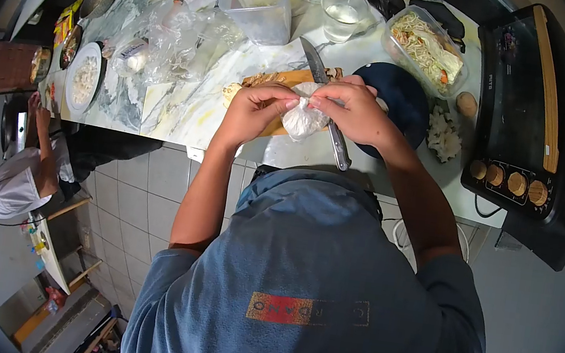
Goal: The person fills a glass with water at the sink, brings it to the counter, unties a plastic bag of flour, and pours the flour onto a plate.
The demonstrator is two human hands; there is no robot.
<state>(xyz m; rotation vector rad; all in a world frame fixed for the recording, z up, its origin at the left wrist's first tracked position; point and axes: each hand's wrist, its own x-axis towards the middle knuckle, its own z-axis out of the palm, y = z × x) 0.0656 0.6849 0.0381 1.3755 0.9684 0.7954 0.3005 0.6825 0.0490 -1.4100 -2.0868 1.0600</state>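
Between my two hands is a small clear plastic bag (303,123) of white stuff, its contents too blurred to name. My left hand (261,108) pinches the gathered neck from one side, and my right hand (354,112) pinches it from the other. Under the bag lies a wooden cutting board (276,128) with brown chopped pieces (264,79) along its far edge. A large knife (313,60) rests across the board, its handle pointing toward me, partly hidden by my right hand. Just right of that hand sits a dark blue plate (407,100).
Behind the board stand a clear plastic tub (256,5) and a cup (341,16). At right are a container of noodles (424,45), an egg (467,104), white scraps (443,135) and a toaster oven (526,116). Plastic bags (179,38) lie left; another person (19,174) works at far left.
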